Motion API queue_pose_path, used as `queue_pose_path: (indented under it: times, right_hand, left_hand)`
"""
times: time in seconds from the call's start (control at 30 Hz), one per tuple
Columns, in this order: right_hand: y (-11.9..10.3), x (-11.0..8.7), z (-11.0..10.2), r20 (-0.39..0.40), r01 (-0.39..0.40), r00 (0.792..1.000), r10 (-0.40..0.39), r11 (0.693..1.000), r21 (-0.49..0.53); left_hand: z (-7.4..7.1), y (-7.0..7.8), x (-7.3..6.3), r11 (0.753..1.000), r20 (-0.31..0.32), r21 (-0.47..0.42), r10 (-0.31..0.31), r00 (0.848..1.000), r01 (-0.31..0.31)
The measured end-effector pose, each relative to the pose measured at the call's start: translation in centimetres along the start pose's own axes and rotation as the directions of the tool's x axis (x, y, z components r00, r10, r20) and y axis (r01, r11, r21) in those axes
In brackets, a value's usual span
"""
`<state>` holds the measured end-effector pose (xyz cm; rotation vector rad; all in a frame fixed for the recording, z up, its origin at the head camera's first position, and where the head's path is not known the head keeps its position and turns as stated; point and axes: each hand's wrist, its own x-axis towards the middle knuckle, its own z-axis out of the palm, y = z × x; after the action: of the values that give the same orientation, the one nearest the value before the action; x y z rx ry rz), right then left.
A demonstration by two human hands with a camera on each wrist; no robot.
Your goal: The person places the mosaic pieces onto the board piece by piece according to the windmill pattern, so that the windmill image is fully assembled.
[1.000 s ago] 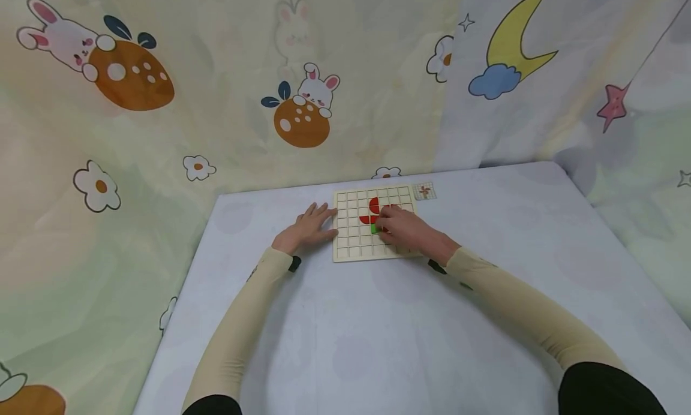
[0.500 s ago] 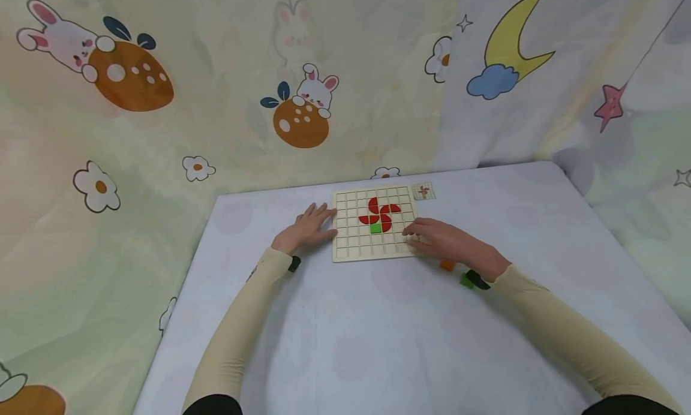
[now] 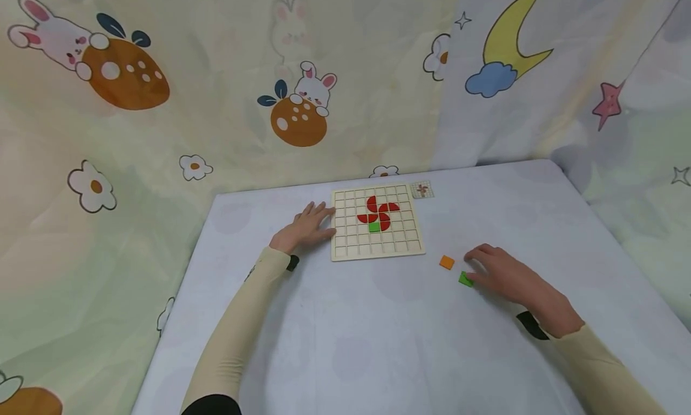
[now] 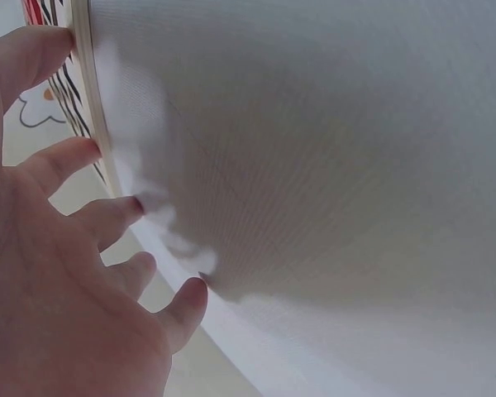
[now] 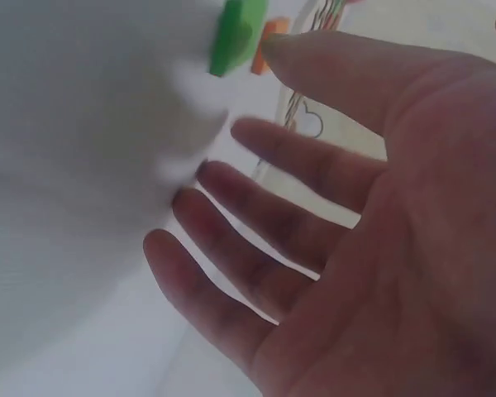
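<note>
My left hand (image 3: 303, 228) rests at the left edge of a wooden grid board (image 3: 345, 247), its thumb and a fingertip touching the rim. On the board, red rounded pieces (image 3: 385, 222) form a pinwheel, with one green square tile (image 3: 374, 227) just below them. My right hand (image 3: 504, 274) is over the table to the right of the board, fingers spread and holding nothing. Its thumb overlaps the edge of a loose green tile (image 3: 465, 279) in the head view. An orange square tile (image 3: 446, 262) lies between that tile and the board.
A small pattern card (image 3: 422, 190) lies at the board's far right corner, showing a red pinwheel on a grid. The white-covered table (image 3: 378, 331) backs onto a printed cloth wall (image 3: 232, 121) with rabbits and flowers.
My right hand has left the red pieces on the board and moved right and nearer, to beside the loose green tile. The orange and green tiles came into view. The left hand stays.
</note>
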<state>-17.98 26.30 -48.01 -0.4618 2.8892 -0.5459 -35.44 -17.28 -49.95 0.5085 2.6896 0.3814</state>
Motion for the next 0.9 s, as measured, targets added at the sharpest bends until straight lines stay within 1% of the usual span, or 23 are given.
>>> queue_pose_path:
  times: [0.13, 0.23, 0.33, 0.53, 0.73, 0.9]
  right_hand:
    - [-0.1, -1.5, 0.8, -0.036, -0.032, 0.999, 0.033, 0.999, 0.022]
    - [-0.3, -1.9, 1.3, -0.059, -0.044, 0.997, 0.046, 0.999, 0.027]
    - [-0.6, -1.9, 1.8, -0.097, -0.038, 0.995, 0.04, 0.999, 0.013]
    - [-1.0, -0.6, 2.7, -0.173, -0.007, 0.985, 0.001, 0.999, -0.034]
    - [-1.5, 1.1, 3.3, -0.254, 0.036, 0.965, -0.06, 0.995, -0.096]
    - [-1.7, 2.0, 3.3, -0.261, 0.04, 0.963, -0.069, 0.993, -0.114]
  left_hand:
    - [0.0, -0.2, 0.0, 1.0, 0.001, -0.007, -0.004, 1.0, 0.004]
    - [-0.1, -0.2, -0.1, 1.0, 0.003, -0.011, -0.002, 1.0, 0.002]
    - [-0.1, -0.1, -0.1, 1.0, 0.003, -0.012, 0.001, 1.0, -0.001]
    - [-0.2, 0.0, -0.1, 1.0, 0.007, -0.018, 0.0, 1.0, 0.0]
    - [-0.2, -0.1, 0.1, 1.0, 0.006, -0.018, 0.005, 1.0, -0.004]
    - [-0.1, -0.2, 0.2, 1.0, 0.009, -0.018, 0.015, 1.0, -0.015]
